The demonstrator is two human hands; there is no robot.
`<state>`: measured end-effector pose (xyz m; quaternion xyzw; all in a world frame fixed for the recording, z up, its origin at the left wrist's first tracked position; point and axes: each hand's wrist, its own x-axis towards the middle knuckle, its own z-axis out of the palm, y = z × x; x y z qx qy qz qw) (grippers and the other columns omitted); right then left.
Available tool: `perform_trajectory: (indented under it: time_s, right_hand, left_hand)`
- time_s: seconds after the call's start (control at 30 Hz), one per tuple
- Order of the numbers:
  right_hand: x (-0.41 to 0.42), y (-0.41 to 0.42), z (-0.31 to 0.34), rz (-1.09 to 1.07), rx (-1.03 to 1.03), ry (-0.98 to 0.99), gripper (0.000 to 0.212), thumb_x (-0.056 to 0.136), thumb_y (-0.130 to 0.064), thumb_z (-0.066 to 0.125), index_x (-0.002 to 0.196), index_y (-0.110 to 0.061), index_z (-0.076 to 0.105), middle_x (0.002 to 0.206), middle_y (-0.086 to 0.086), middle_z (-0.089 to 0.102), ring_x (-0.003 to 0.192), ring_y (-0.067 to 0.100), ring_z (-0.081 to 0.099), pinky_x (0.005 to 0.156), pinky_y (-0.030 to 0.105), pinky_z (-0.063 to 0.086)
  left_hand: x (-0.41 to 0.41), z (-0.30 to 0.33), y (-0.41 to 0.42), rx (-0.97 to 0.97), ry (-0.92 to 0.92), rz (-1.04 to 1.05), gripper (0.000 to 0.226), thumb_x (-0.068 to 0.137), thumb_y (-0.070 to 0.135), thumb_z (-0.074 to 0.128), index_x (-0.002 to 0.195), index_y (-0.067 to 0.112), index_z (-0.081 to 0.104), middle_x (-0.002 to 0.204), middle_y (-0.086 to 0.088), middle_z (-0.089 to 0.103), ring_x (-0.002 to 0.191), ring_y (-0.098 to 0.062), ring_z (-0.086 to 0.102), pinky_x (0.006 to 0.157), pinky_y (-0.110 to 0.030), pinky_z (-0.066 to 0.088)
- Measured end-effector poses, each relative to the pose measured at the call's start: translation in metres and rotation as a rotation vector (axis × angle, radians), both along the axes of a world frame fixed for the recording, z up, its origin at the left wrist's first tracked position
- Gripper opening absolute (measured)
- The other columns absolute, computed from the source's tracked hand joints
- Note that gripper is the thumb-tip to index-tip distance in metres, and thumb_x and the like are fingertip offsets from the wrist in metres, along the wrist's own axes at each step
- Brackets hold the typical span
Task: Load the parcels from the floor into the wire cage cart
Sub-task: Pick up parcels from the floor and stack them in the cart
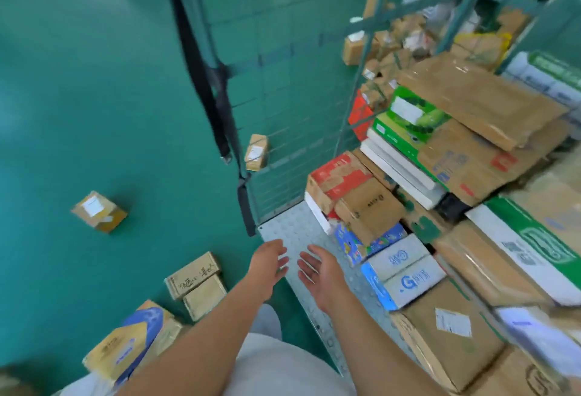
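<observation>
Cardboard parcels already fill most of the wire cage cart, stacked from its far corner to the near right edge, so the loading looks well along. A strip of the cart's dimpled metal floor is bare at the front left, beside a blue and white box lying flat with its long axis running away and to the right, roughly along the cart's front edge.

What is left sits on the green floor. Two brown boxes with writing lie side by side just outside the cart, long sides touching, long axes pointing away and to the right. Nearer the person lies a yellow and blue box, tilted. A small brown box with a white label sits well apart to the left, and another small one rests by the cart's open mesh door (whether inside or outside the wire, I cannot tell).

Both hands hover over the bare metal strip, holding nothing: left hand and right hand face each other, fingers spread and relaxed. A black strap hangs down the door frame.
</observation>
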<state>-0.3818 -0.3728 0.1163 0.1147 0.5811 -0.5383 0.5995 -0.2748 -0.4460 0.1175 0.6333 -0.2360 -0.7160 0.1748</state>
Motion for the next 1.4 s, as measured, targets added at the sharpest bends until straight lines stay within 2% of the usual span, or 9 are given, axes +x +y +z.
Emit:
perform_trajectory:
  time_s: [0.1,0.17,0.27,0.4,0.5,0.6,0.83,1.13,1.4]
  right_hand:
    - [0.025,-0.016,0.009,0.116,-0.014,0.037,0.027,0.102,-0.028,0.059,0.124,-0.013,0.063,0.119,0.007,0.070,0.108,0.022,0.066,0.094,0.036,0.052]
    - [0.043,-0.032,0.014,0.172,-0.014,0.055,0.028,0.102,-0.028,0.059,0.124,-0.012,0.063,0.119,0.007,0.070,0.107,0.023,0.067,0.088,0.035,0.053]
    - [0.080,-0.059,0.018,0.262,-0.002,0.060,0.029,0.102,-0.026,0.059,0.126,-0.010,0.062,0.120,0.010,0.071,0.105,0.023,0.068,0.085,0.034,0.053]
    - [0.148,-0.098,0.019,0.390,0.018,0.064,0.028,0.100,-0.022,0.063,0.124,-0.009,0.064,0.116,0.011,0.072,0.104,0.024,0.068,0.096,0.039,0.051]
    - [0.206,-0.132,0.020,0.472,0.030,0.063,0.027,0.099,-0.022,0.063,0.123,-0.010,0.065,0.115,0.011,0.073,0.102,0.024,0.068,0.091,0.039,0.052]
    - [0.268,-0.167,0.021,0.565,0.031,0.069,0.024,0.099,-0.021,0.063,0.121,-0.010,0.065,0.114,0.011,0.073,0.099,0.025,0.068,0.084,0.038,0.053]
    - [0.395,-0.245,0.024,0.717,0.005,0.092,0.022,0.100,-0.021,0.063,0.120,-0.012,0.065,0.115,0.010,0.073,0.101,0.025,0.068,0.101,0.043,0.051]
    - [0.476,-0.325,0.008,0.853,0.021,0.150,0.023,0.099,-0.020,0.064,0.120,-0.011,0.065,0.106,0.009,0.072,0.095,0.025,0.069,0.087,0.041,0.056]
    - [0.514,-0.445,-0.027,1.009,0.074,0.170,0.019,0.098,-0.020,0.065,0.115,-0.010,0.066,0.103,0.007,0.072,0.091,0.023,0.069,0.078,0.036,0.057]
  left_hand:
    - [0.040,0.013,-0.007,-0.048,0.014,0.082,0.017,0.104,0.020,0.056,0.119,0.019,0.063,0.116,-0.003,0.069,0.099,-0.016,0.066,0.082,-0.031,0.056]
    - [0.064,0.019,-0.016,-0.075,0.008,0.144,0.013,0.103,0.017,0.056,0.112,0.020,0.065,0.110,-0.002,0.070,0.095,-0.016,0.066,0.088,-0.033,0.057]
    - [0.105,0.024,-0.028,-0.094,0.017,0.223,0.011,0.103,0.018,0.054,0.104,0.023,0.064,0.103,-0.001,0.069,0.091,-0.016,0.065,0.085,-0.031,0.055]
    - [0.178,0.015,-0.050,-0.105,0.026,0.335,0.011,0.103,0.024,0.055,0.111,0.024,0.063,0.113,-0.002,0.070,0.098,-0.018,0.067,0.083,-0.031,0.056]
    - [0.241,0.006,-0.075,-0.106,0.024,0.428,0.010,0.103,0.025,0.056,0.110,0.023,0.063,0.117,-0.004,0.070,0.098,-0.019,0.066,0.088,-0.036,0.057]
    - [0.306,0.001,-0.104,-0.116,0.031,0.533,0.011,0.102,0.024,0.056,0.108,0.024,0.065,0.116,-0.004,0.070,0.100,-0.019,0.067,0.083,-0.035,0.054]
    - [0.434,-0.001,-0.162,-0.152,0.067,0.754,0.016,0.104,0.024,0.055,0.116,0.021,0.063,0.116,-0.002,0.068,0.106,-0.018,0.065,0.080,-0.031,0.052]
    - [0.506,-0.027,-0.201,-0.072,0.064,0.930,0.013,0.105,0.024,0.055,0.114,0.021,0.063,0.117,-0.003,0.069,0.105,-0.019,0.065,0.075,-0.030,0.052]
    - [0.533,-0.049,-0.297,-0.023,0.030,1.090,0.013,0.105,0.025,0.054,0.113,0.021,0.064,0.115,-0.003,0.070,0.108,-0.020,0.065,0.081,-0.031,0.053]
